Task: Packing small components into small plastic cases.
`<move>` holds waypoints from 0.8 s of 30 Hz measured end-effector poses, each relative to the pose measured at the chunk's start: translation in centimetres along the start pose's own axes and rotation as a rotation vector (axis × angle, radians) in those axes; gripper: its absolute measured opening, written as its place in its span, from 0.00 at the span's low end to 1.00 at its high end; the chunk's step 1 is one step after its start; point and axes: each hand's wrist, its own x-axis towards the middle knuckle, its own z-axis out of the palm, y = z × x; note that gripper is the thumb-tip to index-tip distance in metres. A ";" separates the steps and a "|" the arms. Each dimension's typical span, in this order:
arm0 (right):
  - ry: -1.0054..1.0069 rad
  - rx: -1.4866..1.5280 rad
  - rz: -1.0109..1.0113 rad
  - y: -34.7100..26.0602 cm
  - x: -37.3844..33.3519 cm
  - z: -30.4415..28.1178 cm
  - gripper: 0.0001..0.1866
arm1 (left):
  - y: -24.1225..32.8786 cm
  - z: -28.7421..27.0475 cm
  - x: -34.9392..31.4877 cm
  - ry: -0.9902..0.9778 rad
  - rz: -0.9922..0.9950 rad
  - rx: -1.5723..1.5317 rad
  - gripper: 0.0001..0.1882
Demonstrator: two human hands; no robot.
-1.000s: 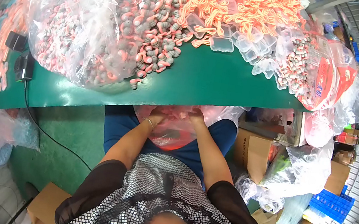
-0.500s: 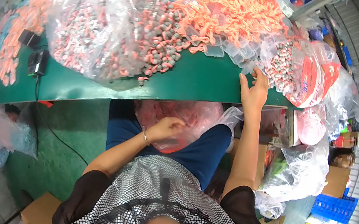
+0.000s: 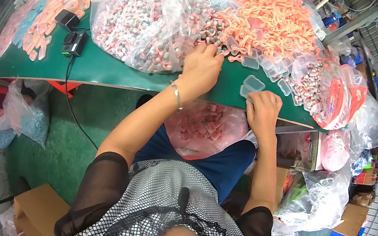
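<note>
While the left hand (image 3: 202, 67) dips into the near edge of a heap of rounded grey-and-pink pieces (image 3: 214, 28) at the upper centre of the frame, the right hand (image 3: 264, 110) is at a small two-part box of clear plastic (image 3: 255, 83), lying open on the smooth green counter (image 3: 107, 74) right of centre. My read: this is the picking step, with the right hand minding the box. The left hand's grip is curled downward, but the knuckles hide the tips, so can't tell if it's got anything. The right hand's grip is half curled and seems to touch the box's near edge; no idea if it's actually pinching. Next move probably calls for teasing a piece free without dragging neighbours along. Texture-wise, the pieces look smooth and bulbous, the box thin and stiff with rounded corners. Upper right there's a tangle of soft-looking orange looped cords (image 3: 274, 23), and the big clear plastic bag (image 3: 134, 27) upper left looks crinkly and flimsy.
</note>
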 end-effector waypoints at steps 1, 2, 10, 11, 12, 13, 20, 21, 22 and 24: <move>-0.032 0.006 -0.011 0.2 0.0 0.0 0.10 | 0.4 0.7 0.6 -0.045 0.004 0.091 0.09; -0.065 0.011 -0.022 0.5 0.0 0.1 0.11 | 0.7 1.3 1.1 -0.089 0.008 0.180 0.07; 0.118 0.178 0.150 2.3 -1.1 0.2 0.10 | -0.5 2.7 1.7 -0.106 0.125 0.380 0.06; 0.149 0.186 0.184 3.6 -1.4 0.0 0.09 | -0.5 2.6 1.7 -0.114 0.143 0.395 0.06; 0.217 0.199 0.220 4.6 -1.4 -0.2 0.08 | -0.5 2.5 1.8 -0.115 0.145 0.390 0.06; 0.259 0.185 0.272 6.0 -1.5 -0.3 0.08 | -0.6 2.3 1.9 -0.121 0.167 0.372 0.05; 0.182 -0.167 0.375 11.2 -0.2 1.0 0.05 | -0.6 3.1 2.1 -0.054 0.309 0.263 0.03; 0.181 -0.163 0.373 11.5 0.4 1.6 0.05 | -0.7 3.1 2.0 -0.018 0.310 0.223 0.02; 0.153 -0.258 0.390 11.9 1.0 2.1 0.06 | -0.7 3.1 2.0 -0.018 0.307 0.225 0.02; 0.126 -0.349 0.403 12.4 2.0 2.8 0.07 | -0.5 3.0 2.0 -0.014 0.270 0.012 0.05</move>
